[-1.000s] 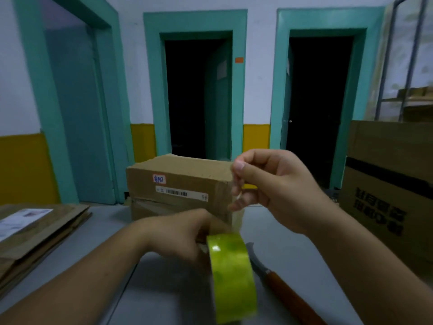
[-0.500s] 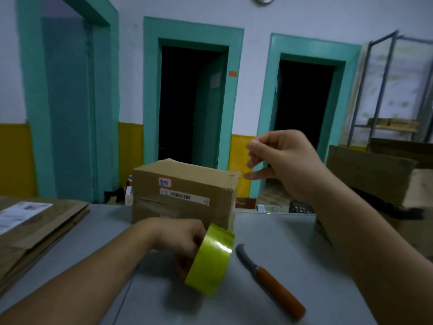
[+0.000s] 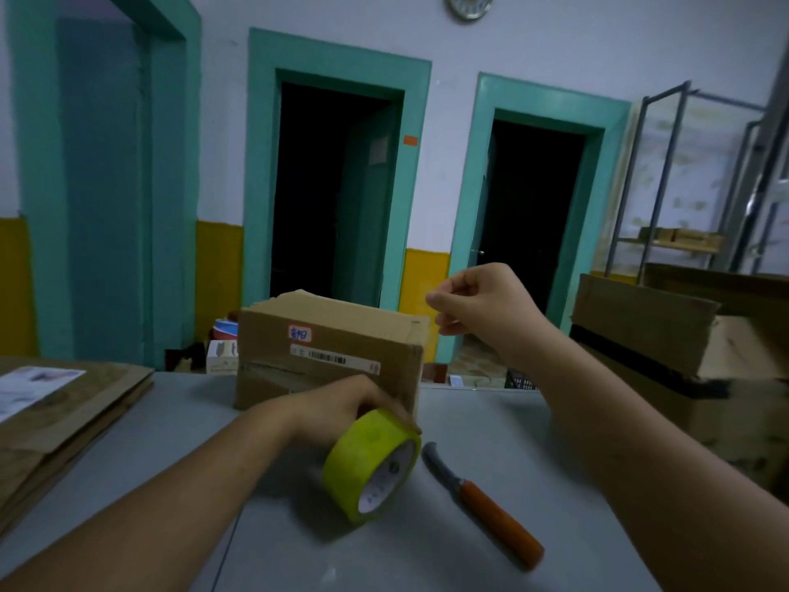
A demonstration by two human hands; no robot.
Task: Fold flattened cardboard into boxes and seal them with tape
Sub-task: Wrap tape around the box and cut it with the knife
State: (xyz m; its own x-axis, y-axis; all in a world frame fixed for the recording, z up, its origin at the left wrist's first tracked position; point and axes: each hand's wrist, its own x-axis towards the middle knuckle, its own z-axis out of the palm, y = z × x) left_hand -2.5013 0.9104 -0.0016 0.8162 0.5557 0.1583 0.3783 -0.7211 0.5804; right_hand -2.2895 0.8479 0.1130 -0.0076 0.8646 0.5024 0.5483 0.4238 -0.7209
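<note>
Yellow tape roll [image 3: 367,455] tilted before seemingly closed box [image 3: 333,335].

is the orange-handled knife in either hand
No, the orange-handled knife lies on the grey table beside the yellow tape roll.

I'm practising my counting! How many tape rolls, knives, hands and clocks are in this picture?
Tape rolls: 1, the yellow tape roll
Knives: 1, the orange-handled knife
Hands: 2, the left hand gripping the roll and the right hand raised
Clocks: 1, the wall clock
Total: 5
</note>
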